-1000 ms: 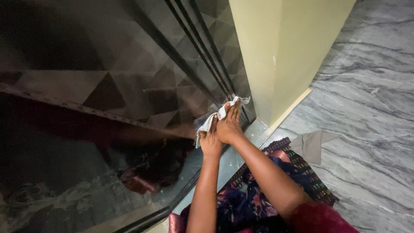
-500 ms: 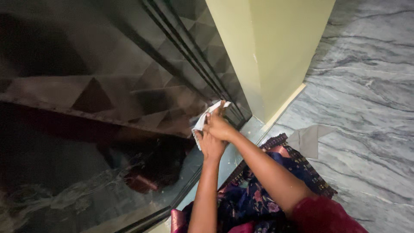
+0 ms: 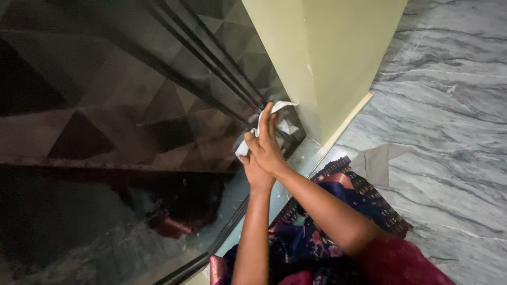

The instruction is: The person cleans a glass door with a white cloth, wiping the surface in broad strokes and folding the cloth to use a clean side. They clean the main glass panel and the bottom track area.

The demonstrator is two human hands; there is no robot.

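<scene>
The right hand (image 3: 268,150) lies flat on top of the left hand (image 3: 257,171), fingers stretched out. Both press a small white crumpled cloth (image 3: 280,117) against the shiny dark patterned panel (image 3: 132,105); the cloth pokes out past the fingertips. Just right stands a pale green wall corner (image 3: 327,58). Farther right is grey marble floor (image 3: 449,132), where a grey rag (image 3: 377,161) lies.

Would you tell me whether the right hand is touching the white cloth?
Touching: the head view shows the right hand laid flat on the white cloth, with no gap.
</scene>
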